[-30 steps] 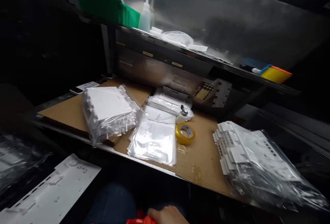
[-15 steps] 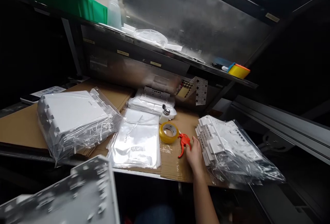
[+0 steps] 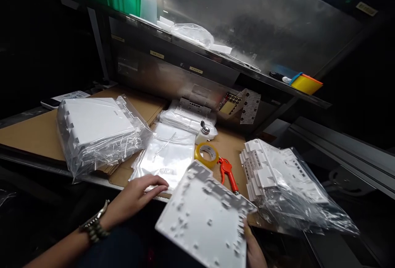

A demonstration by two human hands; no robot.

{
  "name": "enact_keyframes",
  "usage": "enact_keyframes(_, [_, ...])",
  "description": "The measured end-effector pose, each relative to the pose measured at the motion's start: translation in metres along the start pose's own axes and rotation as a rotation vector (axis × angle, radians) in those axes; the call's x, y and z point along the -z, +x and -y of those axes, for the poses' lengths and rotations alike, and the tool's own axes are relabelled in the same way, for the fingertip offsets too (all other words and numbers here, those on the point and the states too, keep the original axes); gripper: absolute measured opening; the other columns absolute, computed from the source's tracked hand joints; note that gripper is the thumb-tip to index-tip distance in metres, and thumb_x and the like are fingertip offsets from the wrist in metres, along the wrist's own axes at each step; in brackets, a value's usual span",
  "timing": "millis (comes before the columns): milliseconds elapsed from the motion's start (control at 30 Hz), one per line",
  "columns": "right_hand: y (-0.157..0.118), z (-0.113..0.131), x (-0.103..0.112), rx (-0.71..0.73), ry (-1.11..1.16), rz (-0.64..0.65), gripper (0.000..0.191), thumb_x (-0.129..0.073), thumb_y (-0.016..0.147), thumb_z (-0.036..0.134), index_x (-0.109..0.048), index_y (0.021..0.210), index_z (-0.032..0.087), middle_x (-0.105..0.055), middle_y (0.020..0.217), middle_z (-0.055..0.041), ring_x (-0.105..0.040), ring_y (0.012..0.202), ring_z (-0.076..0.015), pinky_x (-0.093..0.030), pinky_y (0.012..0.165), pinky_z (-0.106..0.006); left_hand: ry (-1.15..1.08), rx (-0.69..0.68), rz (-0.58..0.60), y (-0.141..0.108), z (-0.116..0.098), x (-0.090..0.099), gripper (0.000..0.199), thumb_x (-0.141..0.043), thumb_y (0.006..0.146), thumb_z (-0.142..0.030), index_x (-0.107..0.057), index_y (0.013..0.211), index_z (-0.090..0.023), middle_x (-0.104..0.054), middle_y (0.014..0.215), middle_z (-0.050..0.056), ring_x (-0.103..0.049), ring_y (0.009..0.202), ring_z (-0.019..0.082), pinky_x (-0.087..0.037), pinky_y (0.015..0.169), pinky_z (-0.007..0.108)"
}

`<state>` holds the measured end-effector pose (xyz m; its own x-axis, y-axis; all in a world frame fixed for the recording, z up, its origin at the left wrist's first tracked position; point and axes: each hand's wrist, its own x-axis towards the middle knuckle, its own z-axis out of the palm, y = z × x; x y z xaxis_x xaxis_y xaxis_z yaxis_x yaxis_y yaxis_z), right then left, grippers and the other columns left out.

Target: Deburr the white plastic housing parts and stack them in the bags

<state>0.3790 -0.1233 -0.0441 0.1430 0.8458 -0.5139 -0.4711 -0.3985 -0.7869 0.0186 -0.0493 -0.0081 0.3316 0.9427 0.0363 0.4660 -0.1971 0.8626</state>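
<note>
Fingers of the left hand [image 3: 135, 196] lie spread and flat on the stack of clear bags [image 3: 163, 161] at the surface's [image 3: 31, 134] near edge, gripping nothing. Half a second ago the right hand [image 3: 254, 251] rested by the orange tool [image 3: 227, 170]; now it grips the white plate [image 3: 206, 218] by its lower right edge — tilted, in front of the surface — so the plate has passed over to that hand and the tool lies free beside the tape roll [image 3: 206, 154]. Most of the right hand is hidden behind the plate and cut off by the frame.

Matt white plastic panel [image 3: 206, 218], glossy clear plastic bags [image 3: 165, 159], rough brown cardboard [image 3: 33, 134].
</note>
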Motion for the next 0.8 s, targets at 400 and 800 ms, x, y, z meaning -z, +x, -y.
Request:
enact_keyframes(400, [-0.007,0.022,0.032,0.11,0.176,-0.38,0.089,-0.082,0.074,0.06,-0.052,0.148,0.02,-0.076,0.122,-0.01,-0.068,0.121,-0.0331,-0.052,0.109,-0.051,0.283,-0.043,0.037,0.027,0.034,0.007,0.023,-0.046,0.096,-0.028,-0.055,0.117,-0.025,-0.073,0.106,0.008,-0.067,0.098,0.027,-0.049,0.086,0.04])
enact_keyframes(800, [-0.003,0.02,0.03,0.069,0.239,-0.343,0.087,-0.082,0.075,0.058,-0.053,0.147,0.02,-0.078,0.117,-0.0106,-0.074,0.109,-0.0337,-0.055,0.104,-0.053,-0.156,0.158,0.124,0.065,0.03,0.04,0.033,-0.069,0.084,-0.045,-0.05,0.098,-0.023,-0.069,0.089,0.002,-0.068,0.09,0.023,-0.052,0.085,0.04])
